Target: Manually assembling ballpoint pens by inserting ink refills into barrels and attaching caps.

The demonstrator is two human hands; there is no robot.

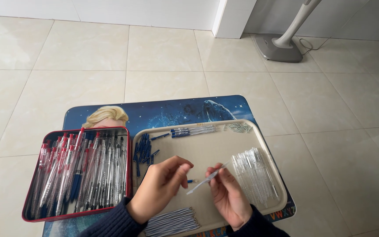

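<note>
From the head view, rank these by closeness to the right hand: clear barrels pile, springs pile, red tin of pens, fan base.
From the right hand:
1. Clear barrels pile, just right, on the tray.
2. Springs pile, tray's far edge.
3. Red tin of pens, far left.
4. Fan base, floor beyond.

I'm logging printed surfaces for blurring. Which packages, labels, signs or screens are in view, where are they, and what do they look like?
Printed mat: under both trays, rectangular, dark blue with a cartoon figure and coloured letters along its near edge.
Red tin: left on the mat, rectangular, open, holding pens; no label shows.
No signs or screens in view.
</note>
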